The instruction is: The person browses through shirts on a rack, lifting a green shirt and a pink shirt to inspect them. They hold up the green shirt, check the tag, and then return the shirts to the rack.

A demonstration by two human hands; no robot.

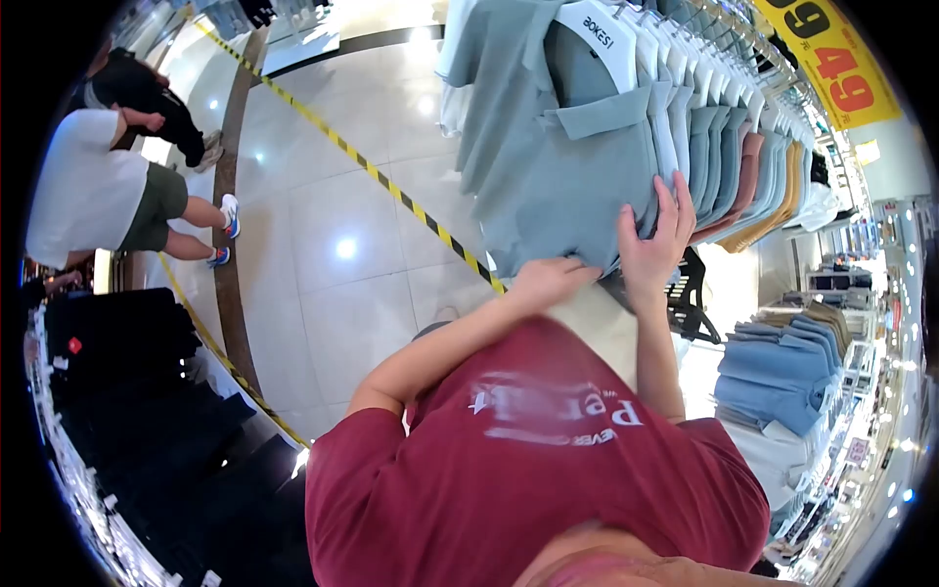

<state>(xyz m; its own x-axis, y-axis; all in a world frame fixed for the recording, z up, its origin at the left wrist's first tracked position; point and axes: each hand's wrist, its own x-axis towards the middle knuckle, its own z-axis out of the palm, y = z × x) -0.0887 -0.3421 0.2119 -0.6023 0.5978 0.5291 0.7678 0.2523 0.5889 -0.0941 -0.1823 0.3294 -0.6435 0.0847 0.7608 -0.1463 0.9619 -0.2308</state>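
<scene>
A grey-blue collared shirt hangs in front on a white hanger lettered BOKESI. My left hand is at the lower part of this shirt, fingers curled and closed on its fabric near the hem. The tips of those fingers are partly hidden in the folds. My right hand lies against the shirt's right edge, fingers stretched out and apart, touching the cloth. Right behind, more shirts in grey, blue, rust and tan hang close together.
A metal rail carries the row of hangers. A yellow price sign is at upper right. Below the shirts stands a black basket-like frame. Black-and-yellow tape crosses the tiled floor. Two people are at left, near dark garments.
</scene>
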